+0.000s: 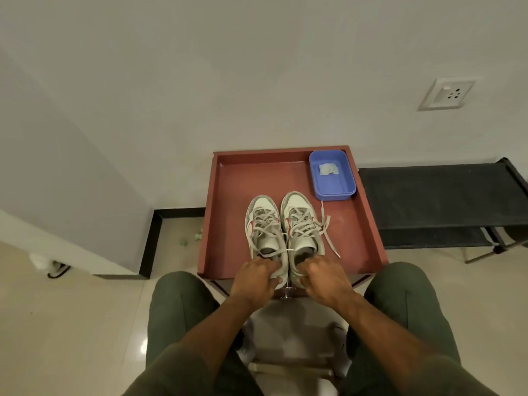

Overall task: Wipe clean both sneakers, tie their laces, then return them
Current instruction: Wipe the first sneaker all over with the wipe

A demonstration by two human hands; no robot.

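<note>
Two white sneakers with red marks stand side by side, toes pointing away, on a red-brown tray-topped table (228, 195). My left hand (254, 277) grips the heel of the left sneaker (264, 227), fingers curled over its collar. At the heel of the right sneaker (300, 221), my right hand (323, 277) holds on the same way. Both pairs of laces are loose; the right sneaker's laces trail onto the tray at its right. A blue plastic tub (333, 192) holding a white wipe (328, 169) sits in the tray's far right corner.
A black bench (443, 190) stands right of the table against the wall. A wall socket (445, 94) is above it. Small green scraps (190, 238) lie on the floor left of the table. My knees flank the table's near edge.
</note>
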